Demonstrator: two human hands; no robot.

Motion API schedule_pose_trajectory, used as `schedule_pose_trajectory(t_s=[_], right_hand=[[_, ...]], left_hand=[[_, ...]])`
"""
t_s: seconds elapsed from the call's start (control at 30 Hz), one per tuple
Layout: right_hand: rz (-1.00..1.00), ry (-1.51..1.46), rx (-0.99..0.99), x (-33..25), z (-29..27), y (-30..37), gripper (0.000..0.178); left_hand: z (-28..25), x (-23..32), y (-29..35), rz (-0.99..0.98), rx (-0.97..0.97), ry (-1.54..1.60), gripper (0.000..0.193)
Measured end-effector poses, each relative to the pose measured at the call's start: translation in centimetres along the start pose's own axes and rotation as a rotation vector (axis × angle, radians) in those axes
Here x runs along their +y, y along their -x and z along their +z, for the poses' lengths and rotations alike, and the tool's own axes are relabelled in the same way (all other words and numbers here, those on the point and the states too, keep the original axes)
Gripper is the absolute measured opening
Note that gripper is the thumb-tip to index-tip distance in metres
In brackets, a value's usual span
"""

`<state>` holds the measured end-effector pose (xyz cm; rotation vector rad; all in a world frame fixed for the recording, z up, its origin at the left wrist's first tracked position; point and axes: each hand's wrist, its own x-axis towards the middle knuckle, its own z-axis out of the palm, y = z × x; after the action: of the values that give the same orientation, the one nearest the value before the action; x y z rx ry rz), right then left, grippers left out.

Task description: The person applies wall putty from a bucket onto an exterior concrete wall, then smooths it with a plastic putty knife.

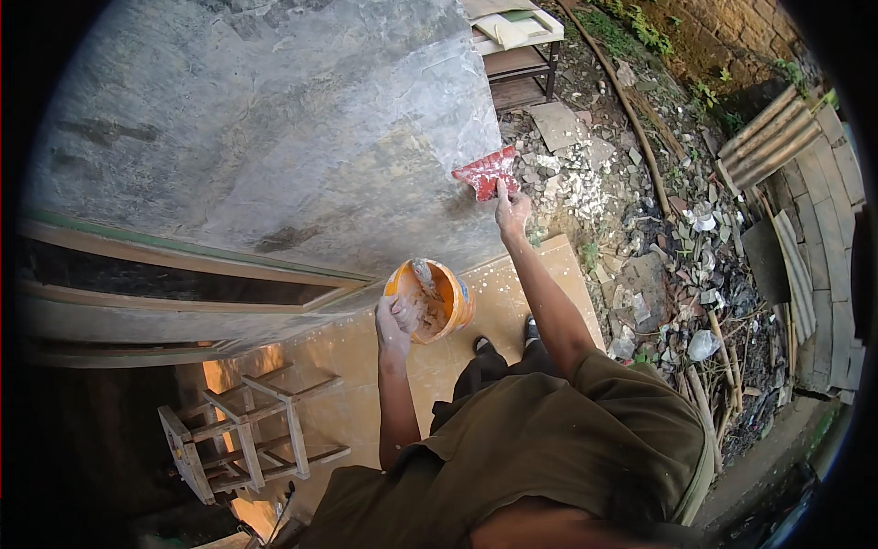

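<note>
My left hand (pixel 394 324), dusted with white, grips the near-left rim of a yellow-orange bucket (pixel 462 306). Inside the bucket lies a pale plaster-like mix (pixel 430 318), and a whitish smeared tool end (pixel 422 272) rests against its far rim. Out ahead and to the right, my right hand (pixel 513 211) is closed on a red putty spreader (pixel 488 172) streaked with white. The spreader's blade is at the right edge of a grey, patchily coated wall (pixel 274 128); whether it touches the wall I cannot tell.
A wooden stool-like frame (pixel 247 425) stands at the left on tan tiles (pixel 352 366). Rubble and broken pieces (pixel 585 183) cover the ground right of the tiled edge. A shelf (pixel 521 59) stands beyond the wall's corner. A window frame (pixel 183 265) runs along the wall.
</note>
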<state>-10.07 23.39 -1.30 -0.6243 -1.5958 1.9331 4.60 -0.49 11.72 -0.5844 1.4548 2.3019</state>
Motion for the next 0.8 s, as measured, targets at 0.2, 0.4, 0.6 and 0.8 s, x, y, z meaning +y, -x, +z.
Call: schedule_pose_trajectory(t_s=[0.2,0.4,0.6,0.8], right_hand=[[0.192,0.225,0.042,5.5,-1.5,2.3,0.046],[0.188,0.347,0.007,3.4,-2.3,4.4,0.043],[0.137,-0.007,-0.107,-6.2,1.9,0.7,0.040],[0.018,-0.140,-0.206,-12.9,2.9,1.6,0.039]], left_hand=[[0.5,-1.2,0.2,-0.035,0.094,-0.011,0.032],[1.1,-1.5,-0.5,-0.034,0.110,0.036,0.031],[1.5,-1.1,-1.0,0.020,0.085,0.083,0.030],[1.3,0.0,-0.7,0.050,0.117,0.109,0.031]])
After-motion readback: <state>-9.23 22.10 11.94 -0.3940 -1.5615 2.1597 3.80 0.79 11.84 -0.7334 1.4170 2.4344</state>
